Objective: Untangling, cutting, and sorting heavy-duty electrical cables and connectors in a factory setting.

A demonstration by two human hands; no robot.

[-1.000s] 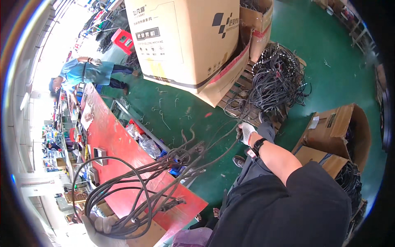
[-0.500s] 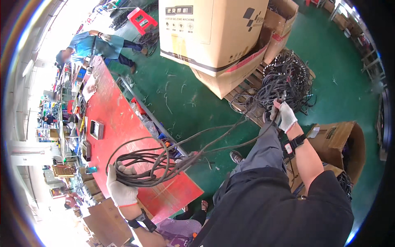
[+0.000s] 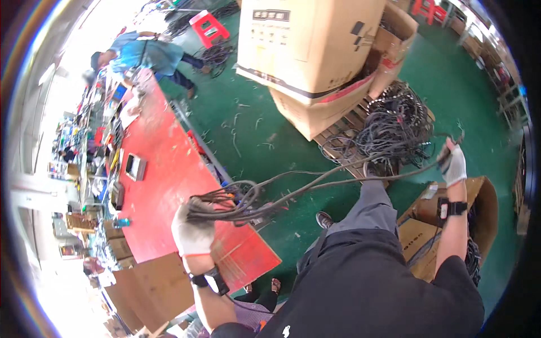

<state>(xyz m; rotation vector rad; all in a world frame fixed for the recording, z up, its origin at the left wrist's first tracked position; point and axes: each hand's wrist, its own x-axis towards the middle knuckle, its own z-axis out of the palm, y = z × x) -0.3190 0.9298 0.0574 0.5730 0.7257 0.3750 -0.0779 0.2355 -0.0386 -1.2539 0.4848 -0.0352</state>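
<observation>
Left hand (image 3: 193, 232): in a white glove, over the near part of the table (image 3: 163, 174); its grip is closed around the gathered end of a cable bundle (image 3: 225, 212).
Right hand (image 3: 452, 164): also gloved, raised well out to the right; its grip is drawn in on a dark cable, with a short end poking out beyond the fingers. How tightly the fingers press, I cannot tell.
Cable bundle: grey-black, looped near the left hand; long strands run from there across the gap between the hands, above the green floor (image 3: 270, 129) and in front of the pallet (image 3: 350, 121).
Wrists: a dark band with a small device on each.
Table: red, scuffed, reaching away at the left; a small metal tray (image 3: 135, 167) lies near its far edge.
Pallet: wooden, with a tangled cable heap (image 3: 399, 121) on it, just beside a tall carton (image 3: 307, 48).
Open box (image 3: 420, 228): cardboard, below the right hand, next to the person's leg (image 3: 366, 211).
Floor: pale cable scraps lie between table and carton.
Far end: a co-worker (image 3: 149, 55) in blue stands at the table; a red stool (image 3: 209, 29) is near.
Lower left: a cardboard sheet (image 3: 152, 290), beside the left forearm.
</observation>
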